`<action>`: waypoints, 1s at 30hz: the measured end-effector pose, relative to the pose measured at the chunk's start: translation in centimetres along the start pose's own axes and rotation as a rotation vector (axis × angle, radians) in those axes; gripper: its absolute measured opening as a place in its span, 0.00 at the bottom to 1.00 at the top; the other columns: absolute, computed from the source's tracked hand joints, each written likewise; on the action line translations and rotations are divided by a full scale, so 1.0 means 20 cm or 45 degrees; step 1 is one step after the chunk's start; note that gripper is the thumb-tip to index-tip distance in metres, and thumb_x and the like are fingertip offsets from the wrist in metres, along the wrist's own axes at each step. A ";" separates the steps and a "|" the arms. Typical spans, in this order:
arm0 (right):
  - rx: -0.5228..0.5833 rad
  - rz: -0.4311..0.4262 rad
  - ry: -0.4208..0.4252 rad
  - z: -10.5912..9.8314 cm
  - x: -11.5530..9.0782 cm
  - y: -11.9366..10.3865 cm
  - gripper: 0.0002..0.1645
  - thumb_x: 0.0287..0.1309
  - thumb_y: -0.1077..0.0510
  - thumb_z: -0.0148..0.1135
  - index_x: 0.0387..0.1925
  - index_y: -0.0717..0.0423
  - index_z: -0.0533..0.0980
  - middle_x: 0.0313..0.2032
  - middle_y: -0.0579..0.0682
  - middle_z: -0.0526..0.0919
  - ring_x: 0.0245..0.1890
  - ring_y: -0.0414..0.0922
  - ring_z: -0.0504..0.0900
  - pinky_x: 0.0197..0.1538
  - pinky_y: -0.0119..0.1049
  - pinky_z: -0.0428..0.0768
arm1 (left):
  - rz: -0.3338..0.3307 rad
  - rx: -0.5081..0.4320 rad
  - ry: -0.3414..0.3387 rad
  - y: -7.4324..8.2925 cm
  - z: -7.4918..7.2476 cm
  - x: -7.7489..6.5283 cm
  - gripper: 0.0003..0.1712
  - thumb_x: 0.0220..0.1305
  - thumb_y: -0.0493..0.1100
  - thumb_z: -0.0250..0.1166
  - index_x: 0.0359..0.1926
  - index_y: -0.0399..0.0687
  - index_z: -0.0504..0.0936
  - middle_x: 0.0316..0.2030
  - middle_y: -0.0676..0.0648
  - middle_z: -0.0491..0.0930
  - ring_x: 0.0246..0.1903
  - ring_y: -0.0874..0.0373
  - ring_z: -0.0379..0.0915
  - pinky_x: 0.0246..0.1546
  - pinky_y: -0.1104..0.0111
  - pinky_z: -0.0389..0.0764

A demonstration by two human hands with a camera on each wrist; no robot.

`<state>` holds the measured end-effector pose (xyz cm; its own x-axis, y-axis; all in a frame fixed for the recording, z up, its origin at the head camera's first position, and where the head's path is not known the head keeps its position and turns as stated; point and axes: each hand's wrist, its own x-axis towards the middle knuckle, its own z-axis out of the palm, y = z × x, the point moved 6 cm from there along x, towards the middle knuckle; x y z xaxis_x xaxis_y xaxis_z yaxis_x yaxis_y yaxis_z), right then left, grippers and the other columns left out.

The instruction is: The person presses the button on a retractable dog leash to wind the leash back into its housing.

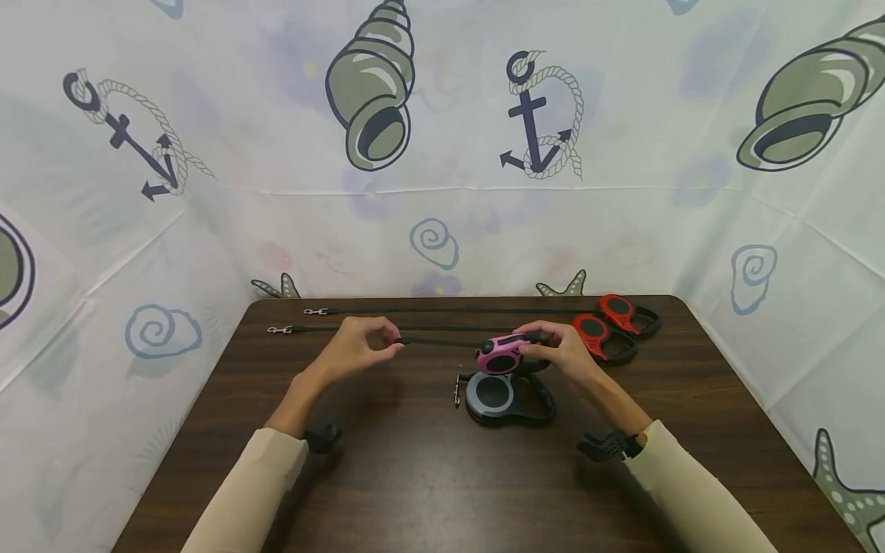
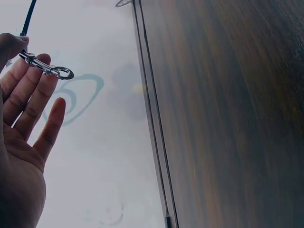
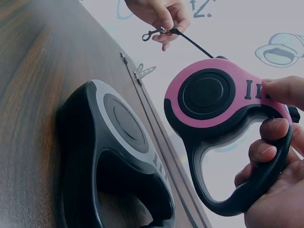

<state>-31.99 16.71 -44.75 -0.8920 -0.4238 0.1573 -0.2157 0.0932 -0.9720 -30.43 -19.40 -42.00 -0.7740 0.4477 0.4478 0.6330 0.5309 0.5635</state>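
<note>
My right hand (image 1: 558,347) grips the black handle of a pink retractable dog leash (image 3: 205,91), its fingers through the handle loop and its thumb on the pink casing. Pinched between thumb and fingers of my left hand (image 1: 361,344) is that leash's metal snap hook (image 2: 47,65), where the black cord joins it. A short stretch of cord (image 1: 442,342) runs taut from the hook to the pink casing. Just below the pink leash, in the head view, a grey and black retractable leash (image 1: 492,393) lies on the table, its small clip (image 1: 457,392) beside it.
Two red and black retractable leashes (image 1: 618,311) (image 1: 593,332) lie at the back right of the brown table (image 1: 442,476). Their cords stretch left along the back edge, ending in metal hooks (image 1: 316,312) (image 1: 280,329). A patterned white cloth (image 1: 470,238) hangs behind.
</note>
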 end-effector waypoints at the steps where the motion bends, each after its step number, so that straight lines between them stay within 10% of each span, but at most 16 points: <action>1: 0.007 -0.004 -0.005 0.01 0.00 0.00 0.21 0.68 0.62 0.69 0.58 0.67 0.80 0.43 0.48 0.89 0.40 0.48 0.81 0.46 0.47 0.83 | 0.000 -0.001 0.000 0.00 0.00 0.00 0.08 0.60 0.35 0.78 0.37 0.45 0.86 0.30 0.54 0.86 0.32 0.56 0.83 0.39 0.50 0.85; 30: 0.093 -0.030 -0.036 0.14 0.05 -0.02 0.21 0.67 0.64 0.69 0.58 0.70 0.80 0.42 0.49 0.90 0.38 0.44 0.84 0.45 0.40 0.87 | 0.056 -0.038 -0.004 0.06 0.08 0.04 0.07 0.60 0.36 0.78 0.37 0.46 0.86 0.30 0.54 0.86 0.32 0.53 0.84 0.41 0.60 0.84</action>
<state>-31.73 13.71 -44.77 -0.8753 -0.4503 0.1764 -0.2062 0.0177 -0.9783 -30.31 -17.20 -42.00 -0.7456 0.4720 0.4705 0.6655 0.4889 0.5641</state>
